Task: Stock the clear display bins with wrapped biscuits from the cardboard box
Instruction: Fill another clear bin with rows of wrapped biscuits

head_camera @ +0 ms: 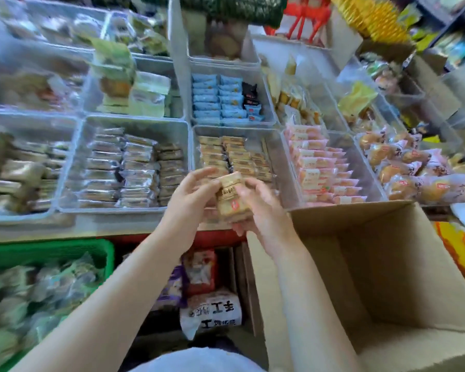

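Head view: the left hand (191, 194) and right hand (258, 208) both grip a small stack of wrapped biscuits (231, 197), fingers curled around its sides, above the half-filled clear bin (275, 157) at twelve o'clock. The cardboard box (387, 264) sits at four o'clock. The biscuits look light, crinkly, slippery and crumbly; best held by the flat sides.

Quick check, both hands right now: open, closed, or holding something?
Left hand: fingers curled round the stack of wrapped biscuits, holding it.
Right hand: grips the same stack from the other side.
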A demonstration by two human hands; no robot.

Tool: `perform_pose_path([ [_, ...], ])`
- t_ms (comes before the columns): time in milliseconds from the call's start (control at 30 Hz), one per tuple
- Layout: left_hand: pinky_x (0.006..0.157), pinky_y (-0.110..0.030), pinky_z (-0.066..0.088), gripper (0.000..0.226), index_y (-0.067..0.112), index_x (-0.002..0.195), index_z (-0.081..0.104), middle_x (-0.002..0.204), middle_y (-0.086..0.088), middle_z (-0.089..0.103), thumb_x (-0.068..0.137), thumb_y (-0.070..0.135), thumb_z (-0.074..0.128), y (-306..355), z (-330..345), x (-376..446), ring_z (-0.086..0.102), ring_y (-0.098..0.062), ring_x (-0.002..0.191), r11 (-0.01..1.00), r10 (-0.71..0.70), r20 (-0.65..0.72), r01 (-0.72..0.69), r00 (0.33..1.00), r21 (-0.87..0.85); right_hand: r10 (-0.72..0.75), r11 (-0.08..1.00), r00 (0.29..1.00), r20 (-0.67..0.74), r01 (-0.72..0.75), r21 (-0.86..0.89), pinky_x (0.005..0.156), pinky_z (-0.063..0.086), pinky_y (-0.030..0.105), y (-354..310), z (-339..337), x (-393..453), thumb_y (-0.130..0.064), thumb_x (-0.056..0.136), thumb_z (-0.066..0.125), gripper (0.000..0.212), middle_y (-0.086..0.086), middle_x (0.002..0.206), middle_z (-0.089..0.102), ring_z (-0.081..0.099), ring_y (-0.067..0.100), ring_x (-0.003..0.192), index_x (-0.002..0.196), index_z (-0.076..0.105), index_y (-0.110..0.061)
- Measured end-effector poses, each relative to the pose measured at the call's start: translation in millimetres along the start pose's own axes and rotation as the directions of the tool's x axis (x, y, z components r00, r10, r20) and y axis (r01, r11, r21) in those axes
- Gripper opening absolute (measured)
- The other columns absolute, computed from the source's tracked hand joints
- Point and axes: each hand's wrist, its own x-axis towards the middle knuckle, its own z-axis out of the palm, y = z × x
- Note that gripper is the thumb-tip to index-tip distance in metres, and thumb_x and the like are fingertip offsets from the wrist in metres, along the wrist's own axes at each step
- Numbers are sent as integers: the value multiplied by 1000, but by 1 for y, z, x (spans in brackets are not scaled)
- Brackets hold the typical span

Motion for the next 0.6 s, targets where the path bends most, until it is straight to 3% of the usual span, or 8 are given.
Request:
perform_pose_path([
  [100,72,-42,60,31,18,128,60,102,-12,71,97,10,63,27,-85,-5,70,-22,80,999,46,-87,-44,995,28,-14,982,997,79,29,-187,65,54,33,-1,72,16,-25,98,64,17,3,98,76,72,19,80,116,65,-24],
  [200,72,-37,60,30,19,126,61,102,-10,73,97,10,60,42,-179,-4,71,-23,84,994,84,-247,-63,965,89,-2,951,987,160,51,-306,65,55,30,2,150,37,-19,98,65,16,3,102,76,71,19,80,113,66,-21],
  [300,83,-32,50,30,19,127,63,117,-4,69,98,18,55,42,-283,1,65,-19,99,920,188,-473,14,861,392,-18,892,987,161,88,-443,74,59,30,9,232,63,-19,94,67,21,3,106,70,70,21,92,114,62,-22],
  [367,94,-35,44,36,16,133,61,128,-4,63,98,22,53,36,-346,6,58,-20,113,731,269,-494,158,827,663,-54,837,982,179,142,-528,79,57,31,15,281,81,-19,93,69,23,-4,104,64,65,15,94,112,57,-27],
  [433,111,-44,35,44,15,140,55,142,-7,54,98,31,51,27,-397,12,47,-25,132,463,313,-450,279,837,841,-102,786,972,213,210,-581,80,55,30,19,329,101,-20,92,69,23,-9,101,64,64,11,94,108,55,-30],
  [533,124,-51,6,56,25,151,42,163,-3,30,103,52,33,9,-447,18,18,-22,152,168,223,-337,305,915,938,-188,706,958,217,285,-648,77,51,26,31,388,140,-20,92,69,21,-5,102,66,63,11,94,109,59,-27],
  [600,124,-49,-1,69,31,154,35,167,0,19,99,65,10,-2,-464,15,3,-22,155,69,188,-264,255,946,964,-228,649,955,190,295,-701,79,51,29,40,418,168,-19,92,67,22,-2,103,66,63,16,95,113,61,-22],
])
